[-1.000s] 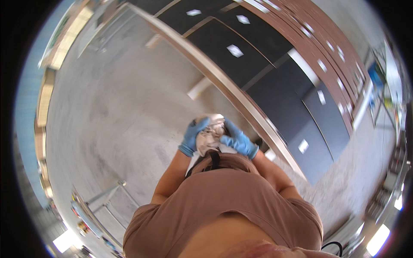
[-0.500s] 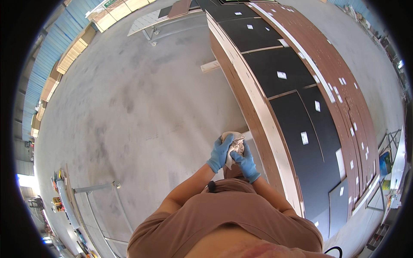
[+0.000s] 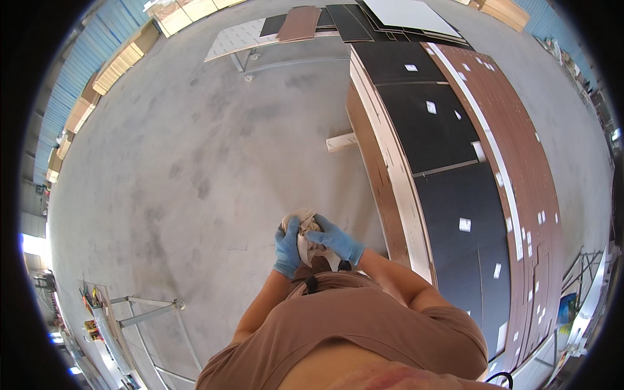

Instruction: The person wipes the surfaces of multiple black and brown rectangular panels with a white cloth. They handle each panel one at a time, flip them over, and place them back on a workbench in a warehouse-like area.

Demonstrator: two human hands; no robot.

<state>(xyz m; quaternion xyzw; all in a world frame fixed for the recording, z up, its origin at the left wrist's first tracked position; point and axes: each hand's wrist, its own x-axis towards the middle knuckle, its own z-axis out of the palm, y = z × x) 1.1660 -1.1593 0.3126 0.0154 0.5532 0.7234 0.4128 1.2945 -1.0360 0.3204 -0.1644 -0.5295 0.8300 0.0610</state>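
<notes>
Both my hands wear blue gloves and hold a crumpled beige cloth [image 3: 301, 221] in front of my waist. My left hand [image 3: 287, 247] grips its left side, with the thumb up along the bunched fabric. From the right, my right hand [image 3: 337, 242] closes on the cloth, its fingers pressed into the folds. Part of the cloth is covered by the gloves. To my right lies a long stack of panels with black boards [image 3: 448, 198] and brown boards [image 3: 520, 149] on top, many bearing small white labels. Neither hand touches the stack.
A pale timber piece [image 3: 342, 142] juts from the stack's left side. Ahead stands a wheeled table [image 3: 240, 40] with loose panels. At the lower left is a metal frame [image 3: 149, 314] beside a bench with tools. Stacked boards [image 3: 123, 62] line the blue wall.
My hands and the cloth have shifted left, away from the panel stack. The view has turned, so the stack sits farther right and more of its far end shows. Both hands still hold the cloth.
</notes>
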